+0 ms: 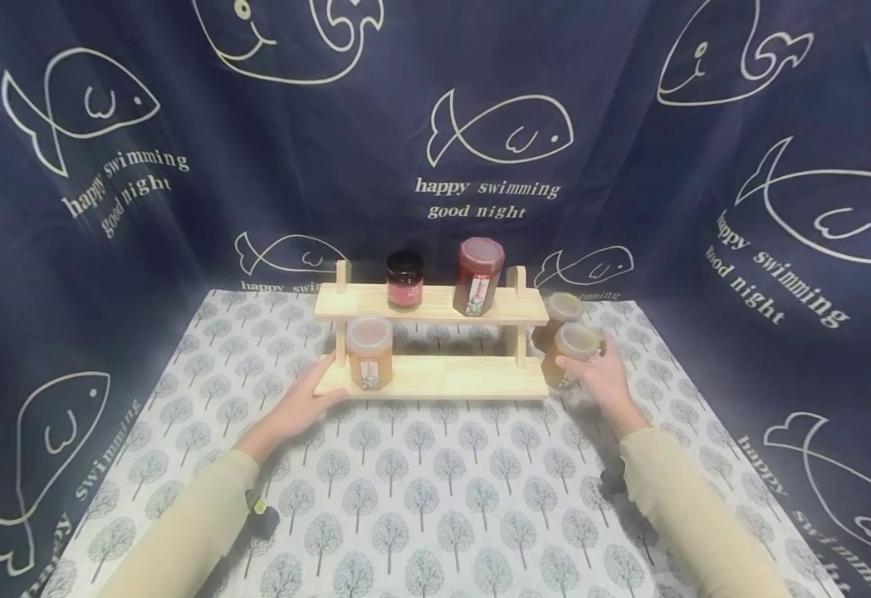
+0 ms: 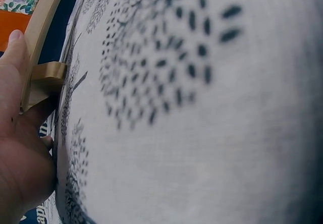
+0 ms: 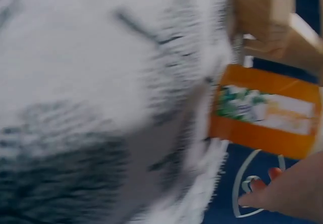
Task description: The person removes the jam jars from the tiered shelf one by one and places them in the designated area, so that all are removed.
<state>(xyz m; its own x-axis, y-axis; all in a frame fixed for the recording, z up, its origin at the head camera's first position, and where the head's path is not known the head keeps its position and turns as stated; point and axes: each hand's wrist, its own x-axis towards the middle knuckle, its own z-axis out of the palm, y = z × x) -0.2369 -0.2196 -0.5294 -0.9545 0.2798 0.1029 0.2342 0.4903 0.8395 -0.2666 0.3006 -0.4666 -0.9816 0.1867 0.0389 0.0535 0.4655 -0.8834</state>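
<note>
A two-tier wooden rack [image 1: 435, 365] stands on the table. My left hand [image 1: 304, 400] holds its lower left end, thumb [image 2: 16, 45] along the front edge and fingers behind. Close by on that shelf sits a pale-lidded amber jar [image 1: 370, 357]. To the right of the rack stand two more amber jars, the nearer jar [image 1: 573, 342] in front of the farther one [image 1: 564, 309]. My right hand [image 1: 601, 378] is at the nearer jar, thumb and fingers spread about its lid. In the right wrist view its fingers show beside the labelled orange jar [image 3: 267, 108], with a gap.
On the upper shelf are a small black-lidded jar [image 1: 405, 282] and a tall dark red jar [image 1: 478, 278]. A tree-print cloth [image 1: 420, 498] covers the table. Dark blue curtains [image 1: 480, 50] with fish drawings hang behind and at both sides.
</note>
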